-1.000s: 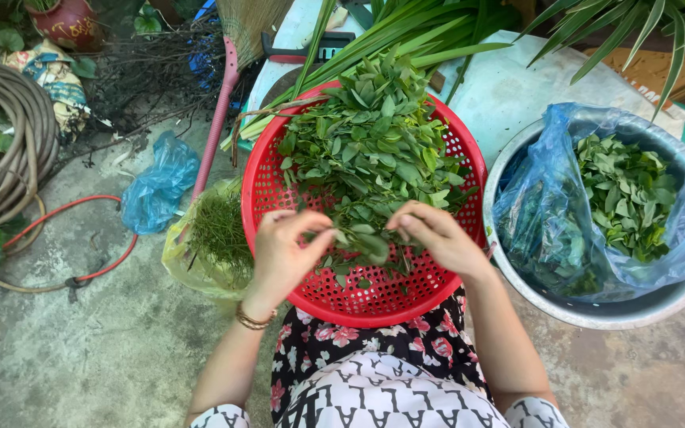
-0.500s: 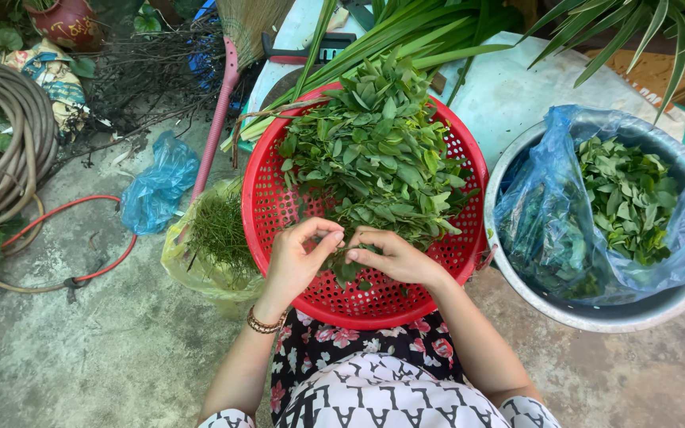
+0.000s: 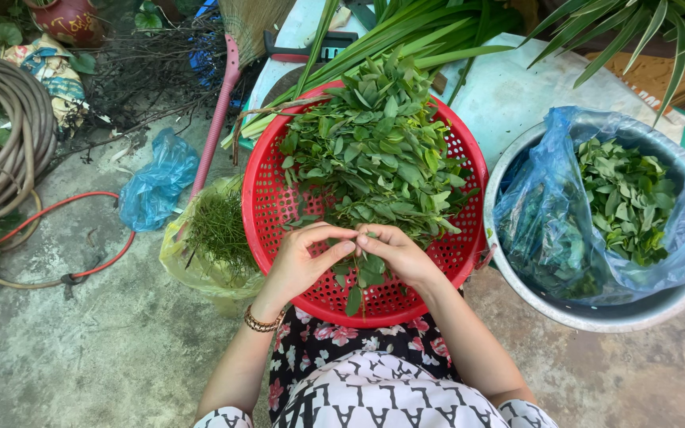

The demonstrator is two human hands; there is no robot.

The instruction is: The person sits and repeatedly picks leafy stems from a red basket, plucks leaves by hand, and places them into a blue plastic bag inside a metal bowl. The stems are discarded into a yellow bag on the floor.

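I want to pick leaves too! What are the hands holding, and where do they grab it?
Both hands, left hand and right hand, pinch a leafy green sprig near its top, over the red basket; its leaves hang below the fingers.

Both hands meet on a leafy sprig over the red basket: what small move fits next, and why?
Probably pinching the leaves off the green leafy sprig: the left hand and right hand grip it together above the round red plastic basket, leaves hanging below.

You're in a home yard. Rough concrete ground (image 3: 81, 357), a coiled hose (image 3: 1, 150) and potted plants (image 3: 644, 32) surround you.
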